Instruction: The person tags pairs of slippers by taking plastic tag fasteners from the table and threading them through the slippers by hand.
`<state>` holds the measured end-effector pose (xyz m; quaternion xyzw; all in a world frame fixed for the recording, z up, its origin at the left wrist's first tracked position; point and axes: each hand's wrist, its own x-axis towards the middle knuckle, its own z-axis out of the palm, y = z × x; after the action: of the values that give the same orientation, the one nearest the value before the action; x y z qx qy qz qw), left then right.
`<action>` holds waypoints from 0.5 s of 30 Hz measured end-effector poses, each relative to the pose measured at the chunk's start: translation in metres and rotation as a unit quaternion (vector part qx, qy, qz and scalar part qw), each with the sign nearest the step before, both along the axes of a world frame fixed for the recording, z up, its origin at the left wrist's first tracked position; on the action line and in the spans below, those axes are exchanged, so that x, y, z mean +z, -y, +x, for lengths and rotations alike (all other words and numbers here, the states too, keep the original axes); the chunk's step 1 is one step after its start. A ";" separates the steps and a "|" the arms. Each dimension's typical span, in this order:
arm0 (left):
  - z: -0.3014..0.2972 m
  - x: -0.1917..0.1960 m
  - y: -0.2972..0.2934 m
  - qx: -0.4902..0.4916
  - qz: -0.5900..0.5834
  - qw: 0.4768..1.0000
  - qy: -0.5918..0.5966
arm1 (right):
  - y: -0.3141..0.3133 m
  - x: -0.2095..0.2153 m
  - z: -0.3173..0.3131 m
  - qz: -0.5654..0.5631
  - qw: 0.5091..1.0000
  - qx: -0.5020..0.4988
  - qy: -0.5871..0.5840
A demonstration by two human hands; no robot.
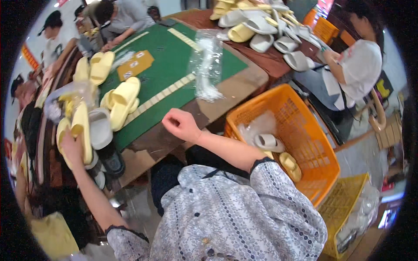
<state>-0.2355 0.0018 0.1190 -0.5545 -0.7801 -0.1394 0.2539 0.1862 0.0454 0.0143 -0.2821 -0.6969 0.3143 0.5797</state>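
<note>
- In head view, our left hand [72, 150] grips yellow slippers [81, 123] at the left of the counter [167, 65], fingertips hidden.
- Our right hand [180, 125] makes a loose fist; its inside is dark.
- White labels [140, 55] on brown card [146, 63] are too small to read.

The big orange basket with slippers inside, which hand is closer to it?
The right. The right hand is by the near edge of the table, left of the orange basket; the left hand is much farther left, touching yellow slippers.
</note>
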 end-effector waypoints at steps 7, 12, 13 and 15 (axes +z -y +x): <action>0.031 0.003 0.028 0.019 0.089 0.995 -0.044 | -0.009 -0.019 0.160 0.015 0.977 -0.166 0.134; 0.123 -0.007 0.055 -0.220 0.216 0.951 0.022 | -0.011 -0.132 0.342 -0.246 0.867 -0.423 0.093; 0.140 -0.017 0.067 -0.257 0.220 0.941 -0.016 | -0.002 -0.151 0.352 -0.287 0.838 -0.462 0.048; 0.188 -0.038 0.066 -0.346 0.179 0.920 0.039 | 0.022 -0.217 0.415 -0.391 0.751 -0.530 0.027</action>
<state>-0.0479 -0.0640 0.0809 -0.7290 -0.5111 -0.3774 0.2547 0.6008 0.0231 -0.2024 -0.8171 -0.2668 0.1939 0.4729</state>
